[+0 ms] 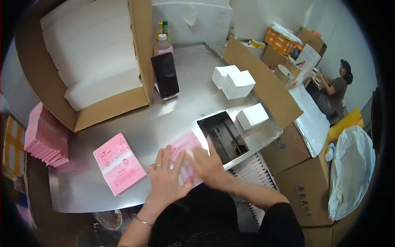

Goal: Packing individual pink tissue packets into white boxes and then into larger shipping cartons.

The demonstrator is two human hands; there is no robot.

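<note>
A pink printed plastic packet [184, 142] lies on the metal table in front of me, partly hidden under both hands. My left hand [166, 175] rests on its left side with fingers spread. Over its right side is my right hand [207, 166], its fingers bent and smeared by motion, so their grip is hard to make out. Something whitish shows between the hands, too blurred to name. To the left lies a stack of pink printed bags [119, 164] with a pale band around it.
A carton [111, 111] of white tissue stacks stands at back left, beside a phone [165, 76] on a stand. Pink packets [46, 138] pile up at far left. White tissue blocks [234, 82] stand beyond a recessed opening [222, 138]. A co-worker [339, 84] sits at far right.
</note>
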